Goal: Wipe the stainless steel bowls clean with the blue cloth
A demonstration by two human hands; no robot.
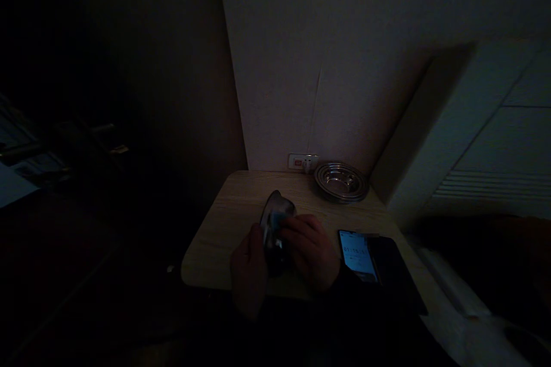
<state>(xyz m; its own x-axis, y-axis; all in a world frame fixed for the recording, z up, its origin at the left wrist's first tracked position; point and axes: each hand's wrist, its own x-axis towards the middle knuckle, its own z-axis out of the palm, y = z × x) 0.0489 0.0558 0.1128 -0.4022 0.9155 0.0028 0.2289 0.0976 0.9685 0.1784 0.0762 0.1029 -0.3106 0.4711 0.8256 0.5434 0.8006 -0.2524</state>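
Looks like a dim, lived-in room, perhaps in a home, perhaps a guest room; hard to tell which. Judged so from a small, round-cornered table of pale grained wood [224, 223], pushed against a plain, light-coloured wall [279, 69] below a pale rectangular socket plate with a red switch [303, 161]. Fits, too, with a stack of shiny round metal bowls [338, 185] and, at right, a pale panel with horizontal slats [495, 186].

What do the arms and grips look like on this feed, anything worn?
The left grip and right grip are bare hands, no gloves visible. A very dark sleeve covers the right arm to about the wrist; the left cuff is lost in shadow. No markings discernible.
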